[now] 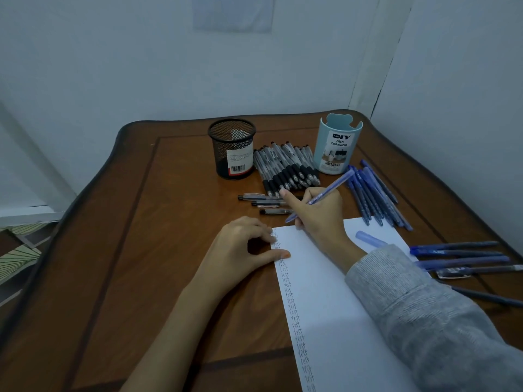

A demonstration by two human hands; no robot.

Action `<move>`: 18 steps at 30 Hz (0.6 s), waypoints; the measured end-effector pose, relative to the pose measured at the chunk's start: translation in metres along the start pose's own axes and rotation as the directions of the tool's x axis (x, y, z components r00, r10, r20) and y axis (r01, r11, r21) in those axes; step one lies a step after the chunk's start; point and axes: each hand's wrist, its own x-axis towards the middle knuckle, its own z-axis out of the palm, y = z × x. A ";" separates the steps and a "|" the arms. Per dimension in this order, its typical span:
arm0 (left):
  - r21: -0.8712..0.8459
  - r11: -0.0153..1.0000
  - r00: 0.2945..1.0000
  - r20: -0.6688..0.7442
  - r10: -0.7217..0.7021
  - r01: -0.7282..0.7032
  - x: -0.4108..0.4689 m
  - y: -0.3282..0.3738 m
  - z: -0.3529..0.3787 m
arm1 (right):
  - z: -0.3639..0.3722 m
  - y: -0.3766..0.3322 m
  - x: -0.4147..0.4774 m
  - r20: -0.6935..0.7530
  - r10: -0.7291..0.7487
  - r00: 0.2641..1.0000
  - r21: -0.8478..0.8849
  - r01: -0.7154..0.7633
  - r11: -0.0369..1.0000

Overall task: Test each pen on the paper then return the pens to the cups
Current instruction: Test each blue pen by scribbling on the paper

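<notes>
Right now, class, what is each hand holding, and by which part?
The right hand grips a blue pen on the lower barrel, near its tip. The left hand holds nothing; its fingertips rest on the left edge of the paper.

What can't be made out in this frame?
Head view:
- Inside the organizer: hidden by its wall.
- Lower end of the paper: cut off by the bottom edge; the sleeve covers its right side.
- Print on the mesh cup label: too small.
- Topmost written words: left hand covers them.

On the counter (141,250), the right hand (318,215) grips a blue pen (336,183) at the far edge of the paper (325,301); the left hand (240,246) rests fingertips on its left edge.
</notes>
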 end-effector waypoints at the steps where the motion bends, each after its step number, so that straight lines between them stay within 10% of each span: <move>1: 0.000 1.000 1.000 -0.006 0.001 -0.001 0.000 0.000 0.000 | 0.000 0.002 0.000 0.013 -0.017 1.000 -0.013 0.017 1.000; 18: -0.001 1.000 1.000 0.008 0.026 -0.026 0.000 -0.002 0.002 | 0.002 0.000 0.000 0.099 -0.004 0.995 -0.021 0.006 1.000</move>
